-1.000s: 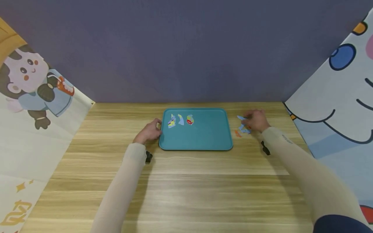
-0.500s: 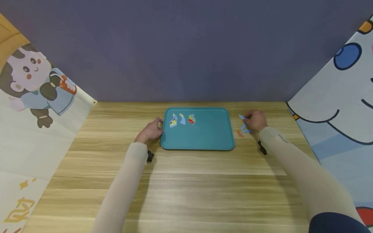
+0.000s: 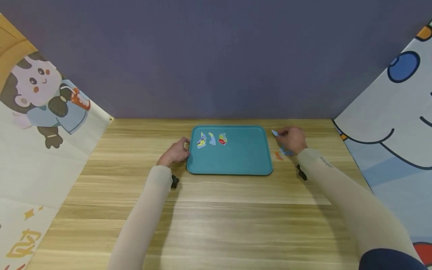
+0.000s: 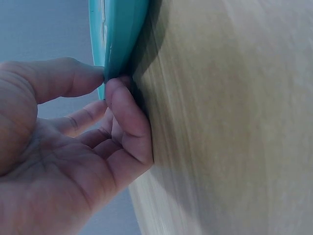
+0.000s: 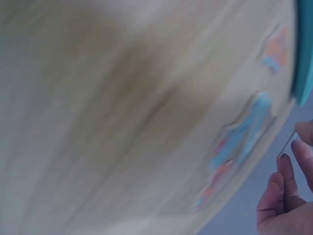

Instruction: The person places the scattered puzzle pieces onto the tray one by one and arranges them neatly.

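Note:
A teal tray [image 3: 233, 161] lies on the wooden table. At its left side my left hand [image 3: 174, 153] grips the rim; the left wrist view has the thumb on top and curled fingers beneath the tray edge [image 4: 126, 29]. Beyond the tray's right side, my right hand [image 3: 293, 140] pinches a thin, flat, light blue piece [image 3: 275, 132] by its end. The right wrist view catches that piece [image 5: 287, 144] nearly edge-on between thumb and fingers. Below this hand lie a blue cutout piece [image 3: 286, 152] and an orange one [image 3: 278, 155], partly blurred in the right wrist view.
Three colourful flat pieces lie in a row inside the tray's upper left: a purple-yellow one [image 3: 201, 140], a curved pale blue one [image 3: 212, 138] and a red-green one [image 3: 222, 139]. A dark wall [image 3: 216, 60] rises behind the table, with cartoon-printed panels at both sides.
My right hand has picked up the light blue piece from the group and shifted slightly left towards the tray. My left hand keeps its grip on the tray rim.

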